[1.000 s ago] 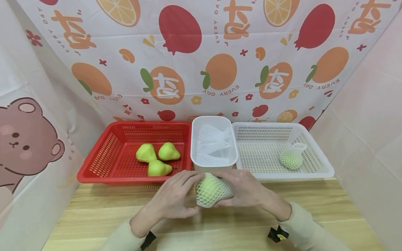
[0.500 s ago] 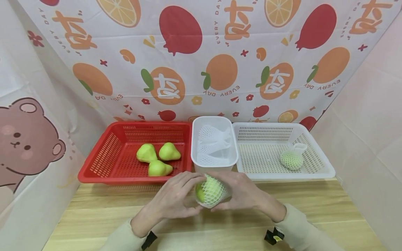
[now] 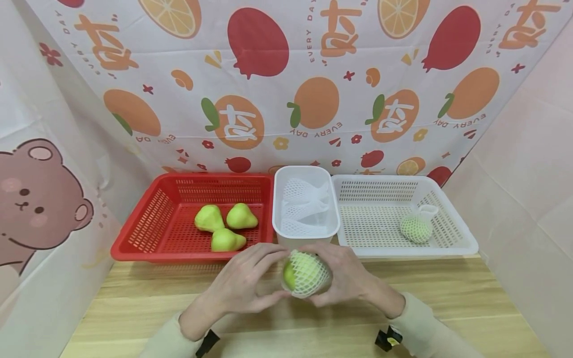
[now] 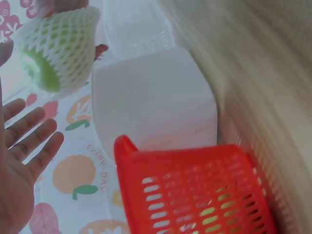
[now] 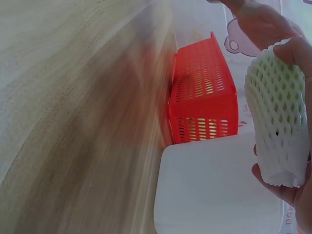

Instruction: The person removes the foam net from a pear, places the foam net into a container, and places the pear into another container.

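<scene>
Netted pear (image 3: 309, 274) | bare end left, long axis sideways | right fingers (image 3: 327, 251) grip it | left fingers (image 4: 37, 137) spread, beside

The red basket (image 3: 165, 257), white tub (image 3: 306, 235) and white basket (image 3: 403, 251) stand side by side with hardly a gap, so the way in lies over their rims. The curtain (image 3: 313, 59) closes off the back. Pears (image 3: 228, 239) leave room at the red basket's left end. Along the counter (image 3: 277, 338), the left hand (image 3: 246, 281), netted pear (image 3: 309, 273) and right hand (image 3: 346, 276) bar the middle.
</scene>
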`<state>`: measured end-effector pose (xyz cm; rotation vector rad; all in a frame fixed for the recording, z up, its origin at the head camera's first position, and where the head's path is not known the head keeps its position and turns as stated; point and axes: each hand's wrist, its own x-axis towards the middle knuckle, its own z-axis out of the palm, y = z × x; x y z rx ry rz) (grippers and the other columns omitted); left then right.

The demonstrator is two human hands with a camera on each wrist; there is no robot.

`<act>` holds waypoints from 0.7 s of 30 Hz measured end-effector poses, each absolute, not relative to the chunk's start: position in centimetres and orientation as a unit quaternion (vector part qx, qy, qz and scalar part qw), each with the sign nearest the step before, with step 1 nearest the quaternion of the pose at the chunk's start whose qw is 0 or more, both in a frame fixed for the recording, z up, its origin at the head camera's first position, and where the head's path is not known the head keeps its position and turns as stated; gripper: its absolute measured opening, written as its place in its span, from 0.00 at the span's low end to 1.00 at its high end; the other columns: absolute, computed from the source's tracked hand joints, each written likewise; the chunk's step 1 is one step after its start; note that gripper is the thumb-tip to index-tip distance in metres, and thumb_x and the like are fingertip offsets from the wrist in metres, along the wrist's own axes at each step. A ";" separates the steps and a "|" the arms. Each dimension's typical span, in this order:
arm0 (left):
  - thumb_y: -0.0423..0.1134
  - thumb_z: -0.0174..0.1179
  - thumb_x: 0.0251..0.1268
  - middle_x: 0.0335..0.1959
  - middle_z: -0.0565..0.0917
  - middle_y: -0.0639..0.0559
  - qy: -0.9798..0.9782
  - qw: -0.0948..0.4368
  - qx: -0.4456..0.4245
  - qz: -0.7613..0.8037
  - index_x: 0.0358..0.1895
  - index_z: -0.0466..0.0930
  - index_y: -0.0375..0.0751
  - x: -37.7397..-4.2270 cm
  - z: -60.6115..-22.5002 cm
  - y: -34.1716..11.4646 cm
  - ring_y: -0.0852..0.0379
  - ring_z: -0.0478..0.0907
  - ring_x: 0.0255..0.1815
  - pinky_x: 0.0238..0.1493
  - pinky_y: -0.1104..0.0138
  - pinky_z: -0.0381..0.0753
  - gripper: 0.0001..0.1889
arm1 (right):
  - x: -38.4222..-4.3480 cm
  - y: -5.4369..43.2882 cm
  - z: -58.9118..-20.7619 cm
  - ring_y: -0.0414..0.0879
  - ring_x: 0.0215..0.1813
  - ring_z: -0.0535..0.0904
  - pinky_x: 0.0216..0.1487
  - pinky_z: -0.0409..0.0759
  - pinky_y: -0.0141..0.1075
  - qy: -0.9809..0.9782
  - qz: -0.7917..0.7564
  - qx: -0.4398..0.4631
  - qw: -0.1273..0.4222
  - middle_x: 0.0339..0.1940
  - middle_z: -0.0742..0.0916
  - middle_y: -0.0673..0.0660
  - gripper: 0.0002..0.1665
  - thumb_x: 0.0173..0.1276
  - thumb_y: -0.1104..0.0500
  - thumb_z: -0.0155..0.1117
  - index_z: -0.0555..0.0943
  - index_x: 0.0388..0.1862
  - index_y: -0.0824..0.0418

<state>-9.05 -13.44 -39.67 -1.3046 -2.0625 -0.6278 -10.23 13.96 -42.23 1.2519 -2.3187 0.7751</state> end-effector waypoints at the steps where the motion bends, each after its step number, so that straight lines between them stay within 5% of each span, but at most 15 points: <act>1: 0.58 0.69 0.65 0.54 0.87 0.49 -0.781 0.307 -0.490 -0.234 0.60 0.82 0.37 -9.0 -39.5 -13.6 0.54 0.85 0.54 0.55 0.61 0.88 0.31 | -10.2 14.1 -42.2 0.40 0.50 0.89 0.52 0.88 0.29 -0.829 0.277 0.444 0.196 0.54 0.90 0.49 0.57 0.35 0.40 0.88 0.77 0.67 0.55; 7: 0.56 0.59 0.76 0.50 0.87 0.51 -0.784 0.314 -0.491 -0.216 0.55 0.85 0.40 -8.9 -38.8 -14.2 0.55 0.85 0.51 0.52 0.62 0.87 0.22 | -9.9 14.6 -42.0 0.41 0.51 0.89 0.52 0.89 0.33 -0.839 0.273 0.429 0.193 0.55 0.90 0.48 0.58 0.33 0.40 0.89 0.77 0.67 0.54; 13: 0.49 0.74 0.60 0.48 0.87 0.52 -0.777 0.304 -0.512 -0.203 0.53 0.85 0.41 -8.9 -39.3 -13.6 0.58 0.85 0.49 0.51 0.65 0.88 0.22 | -10.0 14.7 -41.9 0.41 0.50 0.89 0.51 0.88 0.32 -0.839 0.270 0.429 0.198 0.55 0.90 0.48 0.57 0.36 0.38 0.87 0.77 0.68 0.54; 21: 0.47 0.79 0.51 0.49 0.87 0.53 -0.777 0.298 -0.517 -0.199 0.54 0.85 0.42 -9.0 -39.6 -12.9 0.59 0.84 0.48 0.51 0.67 0.88 0.27 | -9.9 14.5 -41.8 0.40 0.50 0.88 0.49 0.87 0.29 -0.837 0.261 0.434 0.206 0.55 0.90 0.48 0.57 0.36 0.38 0.87 0.77 0.68 0.54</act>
